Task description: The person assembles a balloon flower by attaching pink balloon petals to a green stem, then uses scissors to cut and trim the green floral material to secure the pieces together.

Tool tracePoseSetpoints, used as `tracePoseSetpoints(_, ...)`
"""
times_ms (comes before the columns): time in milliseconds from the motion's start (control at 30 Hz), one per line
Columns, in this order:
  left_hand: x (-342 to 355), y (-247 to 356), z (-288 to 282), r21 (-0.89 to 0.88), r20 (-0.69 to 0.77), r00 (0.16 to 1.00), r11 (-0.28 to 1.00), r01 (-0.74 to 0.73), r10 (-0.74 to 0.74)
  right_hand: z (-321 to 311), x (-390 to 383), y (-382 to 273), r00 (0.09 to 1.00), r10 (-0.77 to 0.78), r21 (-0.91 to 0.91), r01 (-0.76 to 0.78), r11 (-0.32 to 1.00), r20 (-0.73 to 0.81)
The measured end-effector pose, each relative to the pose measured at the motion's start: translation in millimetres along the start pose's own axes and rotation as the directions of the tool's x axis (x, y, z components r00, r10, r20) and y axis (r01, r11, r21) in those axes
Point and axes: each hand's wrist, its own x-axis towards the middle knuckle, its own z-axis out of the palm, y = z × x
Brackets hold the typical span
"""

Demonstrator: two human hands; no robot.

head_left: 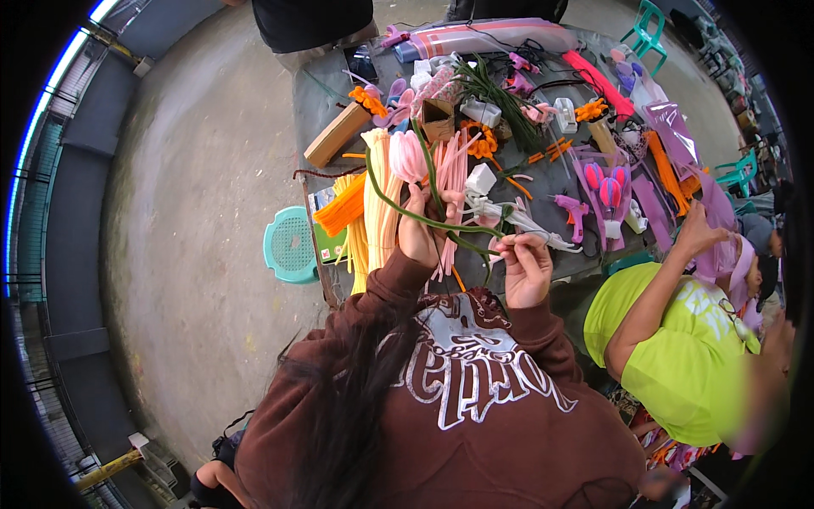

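My left hand (pixel 417 225) grips a looped pink pipe-cleaner bloom (pixel 407 154) by its base, together with green pipe cleaners (pixel 386 193) that arch around it. To its right, my right hand (pixel 524 263) pinches a green length between thumb and fingertips. Bundles of cream pipe cleaners (pixel 380 229) and orange ones (pixel 337 208) lie just left of and under my left hand, and loose pink strands (pixel 449 170) lie beside it. White pipe cleaners (pixel 534 225) and a small white block (pixel 480 178) sit near my right hand.
The crowded table (pixel 309 93) holds a wooden block (pixel 335 134), glue guns (pixel 570 212), green stems (pixel 500 97), purple wrap (pixel 666 131) and orange flowers (pixel 369 102). A teal stool (pixel 290 244) stands left. A person in lime (pixel 661 339) works at right; others stand at the far side.
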Motion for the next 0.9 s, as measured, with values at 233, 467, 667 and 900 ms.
tracePoseSetpoints(233,-5,3,-19,-0.202,0.01,0.992,0.971,0.124,-0.125,-4,-16,20,0.978,0.208,0.014,-0.208,0.978,-0.005)
tracePoseSetpoints(467,-8,15,-29,-0.129,-0.11,0.991,0.988,-0.089,0.075,-22,-5,17,0.932,0.352,-0.106,-0.36,0.927,-0.086)
tracePoseSetpoints(667,-9,44,-42,0.211,-0.099,0.952,0.941,-0.265,0.29,-44,16,12,0.905,0.424,-0.371,-0.38,0.847,0.04)
tracePoseSetpoints(900,-11,57,-51,0.333,-0.073,0.955,0.909,-0.248,0.288,-42,51,-3,0.943,0.321,-0.428,-0.256,0.867,0.088)
